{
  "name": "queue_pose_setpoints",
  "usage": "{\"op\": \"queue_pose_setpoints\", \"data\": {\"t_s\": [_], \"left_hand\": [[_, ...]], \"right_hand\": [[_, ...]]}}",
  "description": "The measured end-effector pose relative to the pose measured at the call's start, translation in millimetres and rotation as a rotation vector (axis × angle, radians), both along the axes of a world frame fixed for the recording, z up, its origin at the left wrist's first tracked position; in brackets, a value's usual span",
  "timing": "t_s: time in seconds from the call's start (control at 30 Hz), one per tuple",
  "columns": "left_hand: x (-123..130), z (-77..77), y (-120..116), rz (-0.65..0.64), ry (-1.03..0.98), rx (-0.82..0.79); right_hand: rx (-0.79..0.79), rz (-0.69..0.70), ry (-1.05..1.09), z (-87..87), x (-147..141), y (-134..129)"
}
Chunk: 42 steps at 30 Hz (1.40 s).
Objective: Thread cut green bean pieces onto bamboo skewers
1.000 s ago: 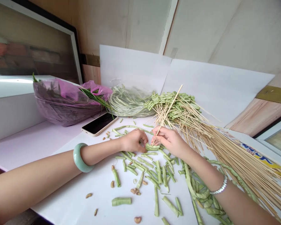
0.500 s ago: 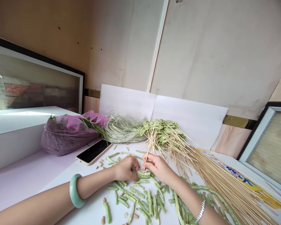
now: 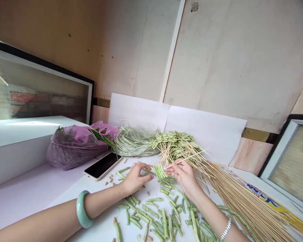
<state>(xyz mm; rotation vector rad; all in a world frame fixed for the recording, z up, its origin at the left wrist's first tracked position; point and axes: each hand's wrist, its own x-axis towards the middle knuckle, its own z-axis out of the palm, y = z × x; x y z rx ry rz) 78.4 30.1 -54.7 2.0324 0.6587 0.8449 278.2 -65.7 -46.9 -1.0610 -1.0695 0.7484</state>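
Observation:
My right hand (image 3: 180,174) pinches a thin wooden skewer (image 3: 181,160) that slants up to the right. At its lower left end sits a row of green bean pieces (image 3: 160,171), side by side on the skewer. Just left of them my left hand (image 3: 137,177) is open, thumb and fingers apart, with nothing in it. Below both hands, many cut bean pieces (image 3: 149,211) lie scattered on the white table. Behind my right hand is a heap of bean skewers (image 3: 175,141), their sticks pointing forward.
A large bundle of bare skewers (image 3: 244,198) lies at the right on a yellow and blue packet (image 3: 262,195). At the left are a phone (image 3: 103,165) and a purple plastic bag (image 3: 74,146) of greens. A clear bag of long beans (image 3: 135,141) stands at the back.
The skewer has gone from upright to slanting, and the bean row on it has lifted from the table. My left hand has let go of the beans and opened.

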Motion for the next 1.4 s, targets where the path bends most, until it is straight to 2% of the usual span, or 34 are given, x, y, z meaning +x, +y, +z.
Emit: {"op": "queue_pose_setpoints", "data": {"t_s": [0.07, 0.17, 0.3, 0.4, 0.57, 0.73, 0.9, 1.17, 1.4], "left_hand": [[0, 0.4, 1, 0.001, -0.067, -0.035], [1, 1.8, 1, -0.062, -0.158, -0.103], [3, 3.6, -4, -0.173, -0.267, -0.212], [3, 5.5, -8, -0.188, -0.34, -0.285], [2, 6.9, -6, -0.093, -0.48, -0.43], [4, 1.9, 2, 0.025, -0.612, -0.668], [5, 7.1, 19, 0.1, -0.748, -0.795], [-3, 25.7, 42, 0.131, -0.858, -0.791], [0, 17.7, 41, 0.169, -0.837, -0.822]], "right_hand": [[0.019, 0.014, 0.076, 4.1, -6, -3], [0.01, 0.055, 0.153, 12.4, -18, -8], [-0.021, 0.088, 0.205, 19.2, -34, -11], [-0.037, 0.093, 0.211, 21.6, -38, -13], [0.013, 0.028, 0.18, 30.9, -18, -16], [0.095, -0.075, 0.106, 44.9, 4, -23], [-0.016, -0.04, -0.076, 53.4, 3, -32], [-0.292, 0.079, -0.356, 37.2, -14, -26], [-0.375, 0.064, -0.533, 19.5, -38, -25]]}}
